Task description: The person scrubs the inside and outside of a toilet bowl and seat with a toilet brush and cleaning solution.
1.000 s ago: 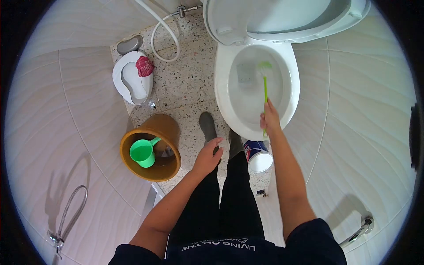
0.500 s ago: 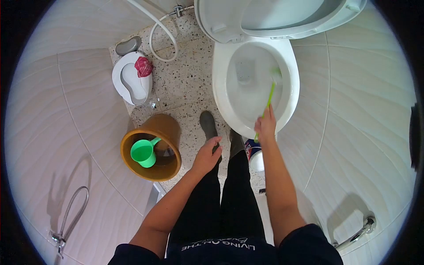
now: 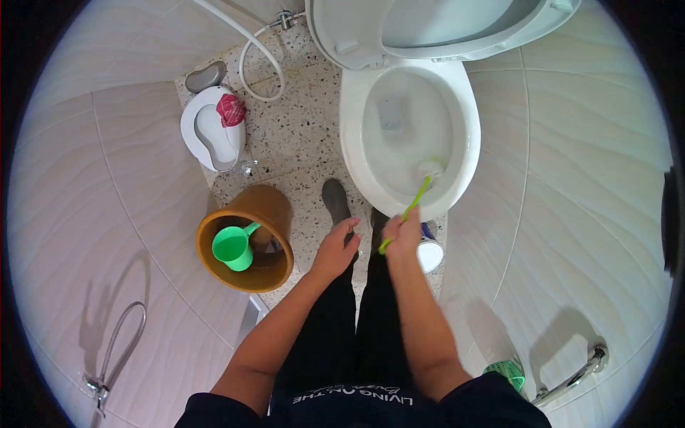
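Note:
My right hand (image 3: 404,233) is wrapped round the green handle of a toilet brush (image 3: 417,200). The brush's pale head rests against the inside of the toilet bowl (image 3: 467,135), low on its front right wall. The toilet seat and lid (image 3: 457,53) are raised. In front of my legs, my left hand (image 3: 335,250) hangs in the air with its fingers apart and nothing in them. A brown bucket (image 3: 270,203) stands to its left, holding a green dipper (image 3: 232,247) and some water.
A white bedpan (image 3: 190,128) with a crumpled red wrapper (image 3: 230,110) lies by the left wall. Behind it hangs a white hose (image 3: 250,50). A white-lidded container (image 3: 429,255) stands below the toilet's front. Lower right are a green basket (image 3: 508,371) and a metal grab bar (image 3: 581,374).
My right hand has pulled back toward me and to the left, drawing the brush head from the bowl's right side down to its front. My left hand has barely moved.

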